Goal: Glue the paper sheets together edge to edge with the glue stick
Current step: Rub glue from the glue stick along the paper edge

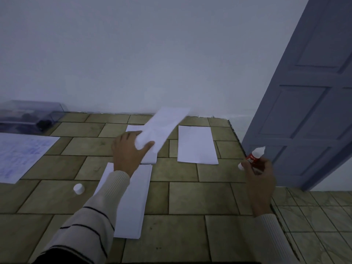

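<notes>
Strip [129, 202]: long white paper, flat on the table [190, 197] and nearest of all. It was judged to be pieces already joined, lying flat so that its far end could take the next one.
Cap [78, 188]: stood just left of the strip, off the stick, probably parked there out of the paper's way.
Right hand [259, 174]: well right of the strip, past the table edge, fingers wrapped round the glue stick [254, 159].
Glue stick: was uncapped, its white tip raised and pointing away from the strip, seemingly held clear so that no glue met paper too soon.
Left hand [129, 149]: just beyond the strip's far end, thumb and fingers clamped on the near end of a lifted sheet [165, 126].
Lifted sheet: was off the table and blurred, slanting up and away beyond the strip. Whether it was coming to the joint or leaving it could not be told.
Stack [150, 159]: white paper under that hand, at the strip's far end. Whether the two touched was unclear.
Spare sheet [197, 144]: lay flat beyond and right of the strip, apart from it, likely waiting its turn.
Printed sheet [21, 155]: lay well left of the strip.
Box [32, 115]: clear, far beyond and left of the strip, against the wall [133, 54].
</notes>
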